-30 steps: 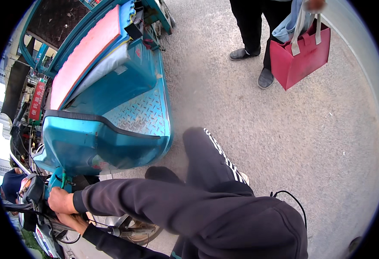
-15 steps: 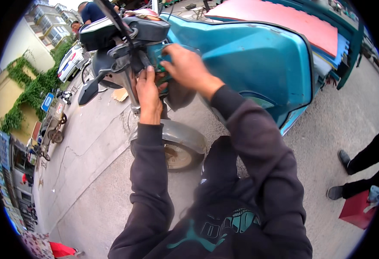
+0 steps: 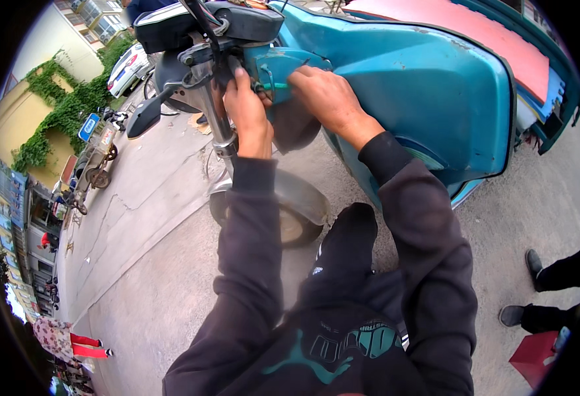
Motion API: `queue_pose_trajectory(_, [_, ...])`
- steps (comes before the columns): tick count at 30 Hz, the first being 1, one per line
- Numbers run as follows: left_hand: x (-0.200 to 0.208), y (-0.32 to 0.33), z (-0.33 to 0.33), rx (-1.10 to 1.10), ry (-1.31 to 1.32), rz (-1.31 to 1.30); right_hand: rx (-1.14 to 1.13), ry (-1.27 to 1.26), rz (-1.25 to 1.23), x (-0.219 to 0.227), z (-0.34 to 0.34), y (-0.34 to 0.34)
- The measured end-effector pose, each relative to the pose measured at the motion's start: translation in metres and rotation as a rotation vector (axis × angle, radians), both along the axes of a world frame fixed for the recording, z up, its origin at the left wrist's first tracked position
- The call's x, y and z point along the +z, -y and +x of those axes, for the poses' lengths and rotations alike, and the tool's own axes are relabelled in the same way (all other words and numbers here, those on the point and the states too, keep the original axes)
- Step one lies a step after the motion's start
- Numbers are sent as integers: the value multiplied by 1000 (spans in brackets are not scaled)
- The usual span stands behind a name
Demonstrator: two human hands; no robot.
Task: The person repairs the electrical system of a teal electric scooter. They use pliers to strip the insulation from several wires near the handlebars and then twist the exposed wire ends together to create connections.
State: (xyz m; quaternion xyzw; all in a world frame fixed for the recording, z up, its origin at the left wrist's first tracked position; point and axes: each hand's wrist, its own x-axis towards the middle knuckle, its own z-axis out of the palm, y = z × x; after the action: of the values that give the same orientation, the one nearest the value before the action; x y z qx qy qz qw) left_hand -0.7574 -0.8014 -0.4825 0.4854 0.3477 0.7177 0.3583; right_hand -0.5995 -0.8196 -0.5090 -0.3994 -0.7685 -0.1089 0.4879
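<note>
Farther apart than half a second ago, the person's left hand (image 3: 249,113) and right hand (image 3: 329,102) are at the front of a vehicle, beside its large, glossy teal moulded body panel (image 3: 428,92). Between them, against a smaller flat teal plate (image 3: 282,63), shows a slim, bright-green item (image 3: 276,86). The right fingers are pinched at its near end. The left fingers curl just beside a slanted, shiny silver metal fork tube (image 3: 212,109); what they grip cannot be told. Below lies a curved, dusty grey mudguard (image 3: 306,193).
</note>
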Motion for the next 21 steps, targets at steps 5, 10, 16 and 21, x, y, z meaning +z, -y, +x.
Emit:
queue_pose_trajectory(5, [-19, 9, -10, -199, 218, 84, -12, 4, 47, -4, 0, -8])
queue_pose_trajectory(10, [-22, 7, -17, -286, 250, 75, -28, 18, 78, -5, 0, -8])
queue_pose_trajectory(16, [-20, 14, -15, -288, 234, 37, -4, -14, 86, -10, 1, -5])
queue_pose_trajectory(21, [-17, 20, -7, -99, 157, 18, 34, -58, 68, -9, 1, 1])
